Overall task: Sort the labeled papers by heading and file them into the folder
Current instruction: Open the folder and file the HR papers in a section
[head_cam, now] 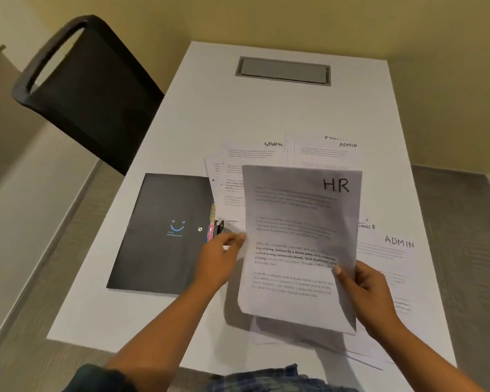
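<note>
One HR sheet [297, 222] is held up over the surface [266, 108]. Right grip [362, 290] clamped on its lower right edge, thumb in front. Left grip [218, 258] at its left edge, blurred; pinching or only touching, cannot tell. One black folder [159, 233] lies flat to the left. Sheets lying flat: two ADMIN sheets [323, 157] [388, 256], one SPORTS sheet [249, 154].

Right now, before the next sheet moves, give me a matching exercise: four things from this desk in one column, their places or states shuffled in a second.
1. HR sheet
2. black folder
3. SPORTS sheet
4. chair

A. lies closed on the table, nearest its left edge
B. stands off the table, at its far left
C. raised, gripped by the right hand
D. flat on the table, beyond the raised sheet

Pairs: 1-C, 2-A, 3-D, 4-B.
</note>
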